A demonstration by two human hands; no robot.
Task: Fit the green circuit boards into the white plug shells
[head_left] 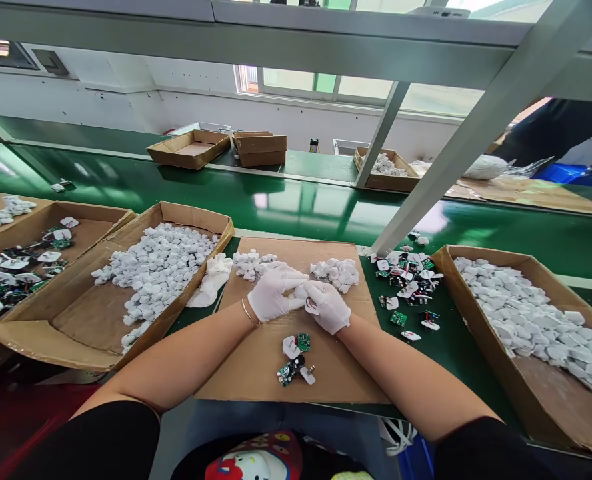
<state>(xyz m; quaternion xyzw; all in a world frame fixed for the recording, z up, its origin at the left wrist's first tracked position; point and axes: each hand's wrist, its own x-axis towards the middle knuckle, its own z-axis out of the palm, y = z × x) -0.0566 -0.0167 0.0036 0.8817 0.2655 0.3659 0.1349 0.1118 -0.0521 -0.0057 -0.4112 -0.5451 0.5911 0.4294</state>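
My left hand [275, 293] and my right hand [327, 305], both in white gloves, meet over a cardboard sheet [246, 360]. Between their closed fingertips is a small white plastic piece [312, 307]; the fingers hide much of it. Beyond my left hand lies a small heap of white plastic pieces [251, 264], and a second heap of white pieces [336, 273] is just past my right hand. Nearer to me on the cardboard rest a few small green circuit boards [303, 342] with white parts attached.
To the left stands a cardboard box of white pieces [161, 260], beside a box of circuit assemblies [21, 267]. A crumpled white glove [213, 280] lies close by. On the right are loose circuit assemblies [411, 277] and another box of white pieces [536, 313]. A slanted metal post [441, 153] rises behind.
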